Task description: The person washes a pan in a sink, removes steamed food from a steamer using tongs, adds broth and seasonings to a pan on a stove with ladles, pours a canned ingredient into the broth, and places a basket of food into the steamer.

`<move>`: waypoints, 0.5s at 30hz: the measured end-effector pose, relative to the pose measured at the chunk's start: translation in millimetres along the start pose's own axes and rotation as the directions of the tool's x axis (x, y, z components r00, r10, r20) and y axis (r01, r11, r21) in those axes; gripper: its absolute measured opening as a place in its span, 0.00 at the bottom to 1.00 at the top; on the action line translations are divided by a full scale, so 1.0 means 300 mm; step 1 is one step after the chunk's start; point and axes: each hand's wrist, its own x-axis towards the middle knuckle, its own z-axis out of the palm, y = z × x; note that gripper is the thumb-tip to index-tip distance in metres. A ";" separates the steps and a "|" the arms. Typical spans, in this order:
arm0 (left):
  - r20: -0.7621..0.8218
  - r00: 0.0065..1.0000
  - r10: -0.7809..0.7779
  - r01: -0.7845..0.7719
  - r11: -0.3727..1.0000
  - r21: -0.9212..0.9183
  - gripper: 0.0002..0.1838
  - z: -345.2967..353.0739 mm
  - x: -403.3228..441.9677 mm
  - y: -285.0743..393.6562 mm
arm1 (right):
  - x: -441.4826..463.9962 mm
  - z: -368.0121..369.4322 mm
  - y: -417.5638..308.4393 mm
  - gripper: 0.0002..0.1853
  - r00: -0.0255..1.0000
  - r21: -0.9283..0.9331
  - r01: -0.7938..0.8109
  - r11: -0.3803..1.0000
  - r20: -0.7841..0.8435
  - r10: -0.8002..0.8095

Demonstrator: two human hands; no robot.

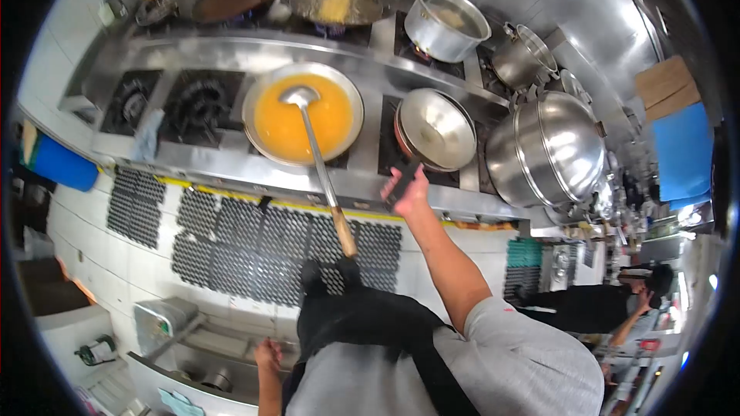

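Observation:
My right hand [408,189] is closed around the black handle of a frying pan [438,129] on the front burner. A second, reddish rim shows beneath it, as though pans are stacked. My left hand [268,354] hangs low by my side, fingers loosely curled and apart, with nothing visible in it. Left of the frying pan sits a wide pan [357,119] of orange liquid. A long ladle [316,146] rests in that liquid, its wooden grip jutting out over the stove's front edge.
Along the back stand a wok [378,9] with yellow food frying in oil and a tall aluminium pot [447,45]. A big domed steel steamer [547,150] is at the right. Behind me is a steel counter [231,397]. Another person [593,308] stands at far right.

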 end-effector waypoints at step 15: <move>0.227 0.898 0.376 -0.429 0.643 0.634 0.20 0.078 0.044 -0.092 | 0.212 -0.802 -0.035 0.45 0.598 -0.208 -0.549 0.810 0.579 0.554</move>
